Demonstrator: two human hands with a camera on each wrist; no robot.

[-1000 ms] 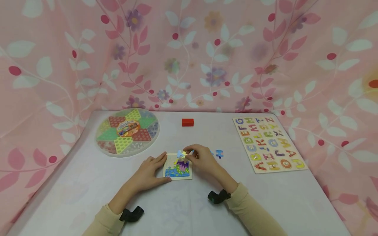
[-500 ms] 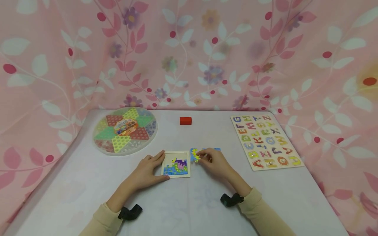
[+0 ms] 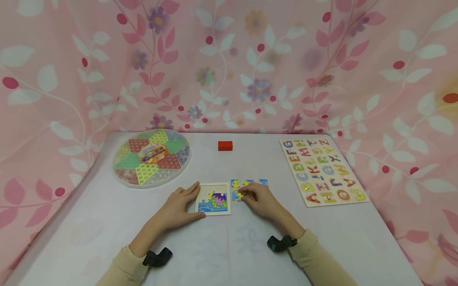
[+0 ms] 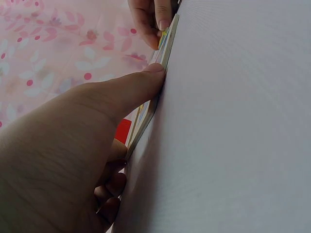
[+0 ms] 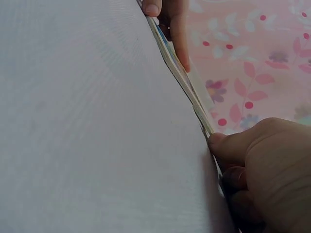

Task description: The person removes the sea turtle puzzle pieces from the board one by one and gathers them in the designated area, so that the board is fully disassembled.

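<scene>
A small square wooden jigsaw tray (image 3: 213,184) lies on the table, its lower part filled with blue, green and purple pieces and its upper part showing bare wood. My left hand (image 3: 180,208) holds it at the left side, thumb on the near edge and index finger at the far left corner. Just right of the tray, my right hand (image 3: 260,200) pinches a blue and yellow jigsaw piece (image 3: 235,196) between thumb and fingers, low at the table. Other loose pieces (image 3: 263,182) lie behind that hand, partly hidden by it. In the left wrist view the left thumb (image 4: 141,85) presses the tray's edge.
A round Chinese checkers board (image 3: 152,159) lies at the back left. The red block (image 3: 225,145) is at the back middle, and a wooden alphabet board (image 3: 323,172) lies to the right. A pink floral cloth (image 3: 229,67) hangs behind the white table (image 3: 214,254).
My right hand has carried the piece from over the tray's upper right to the table on the right, then slightly nearer me. The left hand has stayed on the tray.
</scene>
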